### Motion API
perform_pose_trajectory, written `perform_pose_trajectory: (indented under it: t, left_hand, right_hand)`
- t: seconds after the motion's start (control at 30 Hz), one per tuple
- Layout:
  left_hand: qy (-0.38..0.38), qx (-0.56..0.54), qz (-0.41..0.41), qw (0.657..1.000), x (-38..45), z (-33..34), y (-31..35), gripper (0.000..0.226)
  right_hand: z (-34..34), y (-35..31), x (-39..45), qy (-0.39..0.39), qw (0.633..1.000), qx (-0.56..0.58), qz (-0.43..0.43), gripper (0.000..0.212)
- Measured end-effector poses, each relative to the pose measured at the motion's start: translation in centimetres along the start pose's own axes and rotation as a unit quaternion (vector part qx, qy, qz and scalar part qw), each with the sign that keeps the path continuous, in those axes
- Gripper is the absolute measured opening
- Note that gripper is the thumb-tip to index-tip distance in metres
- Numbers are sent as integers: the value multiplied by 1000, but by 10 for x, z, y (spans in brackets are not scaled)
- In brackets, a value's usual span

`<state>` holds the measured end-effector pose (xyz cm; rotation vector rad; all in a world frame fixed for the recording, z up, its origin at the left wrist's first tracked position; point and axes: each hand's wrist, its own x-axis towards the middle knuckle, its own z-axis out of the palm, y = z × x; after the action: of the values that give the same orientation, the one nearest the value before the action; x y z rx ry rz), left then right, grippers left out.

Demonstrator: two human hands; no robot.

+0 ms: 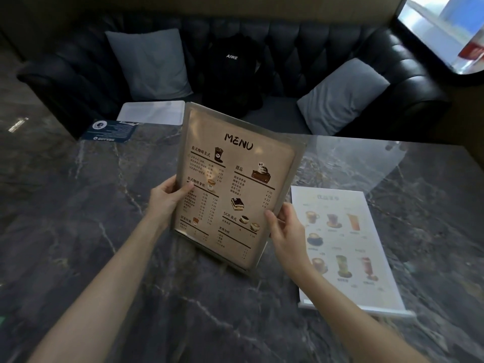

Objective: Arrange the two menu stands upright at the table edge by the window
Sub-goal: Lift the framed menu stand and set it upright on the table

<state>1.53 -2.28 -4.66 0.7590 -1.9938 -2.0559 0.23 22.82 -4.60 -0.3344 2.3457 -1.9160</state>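
Menu stand (237,187) in clear acrylic, its brown sheet headed "MENU", tilts above the dark marble table (78,205) — gripped at both side edges. A second menu stand (345,244) with drink photos lies flat just right. Left hand (167,196) and right hand (285,231) pinch it, thumbs in front, forearms extended.

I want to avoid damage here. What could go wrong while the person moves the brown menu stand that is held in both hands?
1. The left hand and right hand pinch only the side edges of the brown menu stand, so the smooth sleeve might slip.
2. The white drinks menu lies flat just right of it; swinging the stand toward the window could knock or scrape it.
3. The marble table is hard; a dropped corner may crack.
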Motion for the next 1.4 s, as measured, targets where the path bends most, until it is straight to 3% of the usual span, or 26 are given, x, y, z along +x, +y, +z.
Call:
perform_pose_trajectory:
  t: [0.1, 0.2, 0.4, 0.67, 0.87, 0.97, 1.07, 1.17, 1.3, 1.4]
  left_hand:
    - [27, -13, 5, 1000, -4, 4, -5, 38]
    - [45, -32, -3, 998, -10, 5, -11, 34]
    - [34, -55, -18, 998, -20, -9, -22, 19]
    - [48, -38, 9, 998, -27, -7, -22, 22]
    - [86, 80, 51, 992, -36, 2, -23, 30]
    - [105, 176, 59, 977, -39, 6, -25, 36]
    - [169, 275, 76, 943, -50, 13, -28, 45]
    - [240, 382, 152, 879, -82, 32, -21, 45]
    - [176, 455, 347, 801, -120, 68, -17, 31]
    - [149, 464, 465, 739, -138, 99, -21, 22]
  right_hand:
    - [2, -2, -5, -1, 1000, -17, 2, 14]
    - [3, -2, -11, -7, 999, -32, -5, 3]
    - [7, -5, -31, -34, 996, -75, -17, 5]
    - [6, -4, -33, -48, 995, -88, -25, 11]
    - [-2, -10, -32, -92, 987, -129, -13, 24]
    - [-9, -16, -28, -137, 970, -201, -10, 27]
    - [-18, -24, -22, -187, 938, -290, -32, 29]
    - [-26, -27, -17, -226, 907, -347, -68, 29]
    - [-52, -35, -5, -314, 829, -459, -57, 28]
    - [-89, -34, 8, -313, 807, -500, -34, 29]
